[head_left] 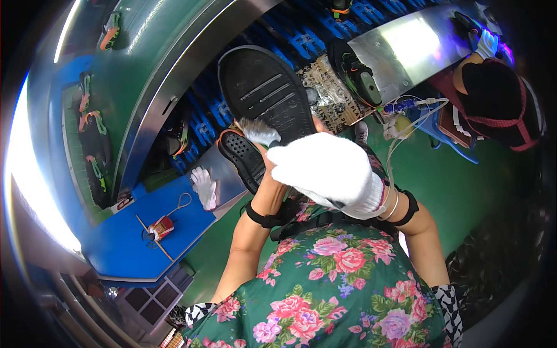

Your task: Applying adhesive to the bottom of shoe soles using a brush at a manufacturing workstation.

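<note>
The person's white-gloved right hand [322, 169], angled inward, has its fingers clamped on a pale-bristled brush [259, 132] over a black grooved shoe sole [264, 81]; the bare left hand [270, 165] clasps the sole's edges from beneath.

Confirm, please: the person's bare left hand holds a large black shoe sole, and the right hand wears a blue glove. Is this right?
Not quite: the glove on the right hand is white, not blue, as the head view shows. The bare left hand does hold the black sole.
</note>
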The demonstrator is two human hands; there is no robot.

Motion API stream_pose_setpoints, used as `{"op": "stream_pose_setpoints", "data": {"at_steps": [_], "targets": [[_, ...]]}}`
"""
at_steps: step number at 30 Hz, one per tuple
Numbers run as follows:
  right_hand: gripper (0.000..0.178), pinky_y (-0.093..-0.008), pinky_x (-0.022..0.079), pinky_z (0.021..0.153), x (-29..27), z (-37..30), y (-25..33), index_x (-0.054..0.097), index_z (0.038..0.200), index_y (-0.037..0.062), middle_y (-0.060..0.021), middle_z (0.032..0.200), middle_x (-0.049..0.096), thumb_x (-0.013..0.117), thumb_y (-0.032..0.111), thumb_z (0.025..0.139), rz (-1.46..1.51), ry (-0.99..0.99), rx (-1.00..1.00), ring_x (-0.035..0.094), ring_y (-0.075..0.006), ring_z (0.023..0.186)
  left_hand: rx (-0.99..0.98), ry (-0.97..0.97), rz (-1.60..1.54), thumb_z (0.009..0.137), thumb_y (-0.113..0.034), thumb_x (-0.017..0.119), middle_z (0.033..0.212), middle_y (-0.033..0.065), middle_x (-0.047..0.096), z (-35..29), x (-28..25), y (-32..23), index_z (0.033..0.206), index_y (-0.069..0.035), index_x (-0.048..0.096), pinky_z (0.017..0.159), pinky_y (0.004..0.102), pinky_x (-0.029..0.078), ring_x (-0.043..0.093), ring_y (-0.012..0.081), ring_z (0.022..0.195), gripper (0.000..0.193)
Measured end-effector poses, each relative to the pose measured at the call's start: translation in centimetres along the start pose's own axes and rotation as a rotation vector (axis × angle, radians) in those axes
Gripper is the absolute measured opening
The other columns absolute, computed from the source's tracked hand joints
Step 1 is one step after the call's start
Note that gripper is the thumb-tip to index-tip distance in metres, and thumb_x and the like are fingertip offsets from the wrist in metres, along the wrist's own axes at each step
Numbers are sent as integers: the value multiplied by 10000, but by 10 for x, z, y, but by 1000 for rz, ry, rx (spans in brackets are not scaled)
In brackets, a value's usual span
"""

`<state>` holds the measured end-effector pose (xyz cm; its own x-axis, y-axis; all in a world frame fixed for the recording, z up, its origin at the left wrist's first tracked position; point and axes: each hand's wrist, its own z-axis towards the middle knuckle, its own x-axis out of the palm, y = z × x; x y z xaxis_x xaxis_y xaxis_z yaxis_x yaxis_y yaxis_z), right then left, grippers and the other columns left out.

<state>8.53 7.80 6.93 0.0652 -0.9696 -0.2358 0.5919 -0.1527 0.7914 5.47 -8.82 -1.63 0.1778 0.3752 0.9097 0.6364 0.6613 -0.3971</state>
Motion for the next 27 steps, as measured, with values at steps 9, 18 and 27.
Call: {"op": "stream_pose_setpoints", "data": {"at_steps": [9, 18, 27], "targets": [[330, -381, 568, 923, 10, -15, -4, 742, 1227, 81, -101, 1214, 734, 725, 51, 899, -81, 51, 30, 713, -273, 1062, -124, 28, -6, 668, -922, 645, 1014, 189, 677, 13, 19, -25, 1146, 53, 561, 967, 432, 534, 636, 321, 1080, 1089], [269, -347, 572, 849, -1, -13, 14, 764, 1166, 92, -76, 1168, 749, 718, 45, 906, 86, 33, 179, 723, -255, 975, -43, 12, 6, 748, -889, 608, 1001, 195, 677, 14, 15, -38, 1132, 32, 557, 960, 462, 548, 642, 368, 1106, 999], [385, -366, 576, 843, -5, -19, 9, 750, 1212, 118, -61, 1185, 755, 757, 29, 838, 2, 71, 80, 721, -246, 995, 173, 63, 106, 868, -804, 560, 970, 167, 631, 16, 17, -42, 1179, 74, 558, 977, 494, 524, 656, 304, 1014, 931]]}}
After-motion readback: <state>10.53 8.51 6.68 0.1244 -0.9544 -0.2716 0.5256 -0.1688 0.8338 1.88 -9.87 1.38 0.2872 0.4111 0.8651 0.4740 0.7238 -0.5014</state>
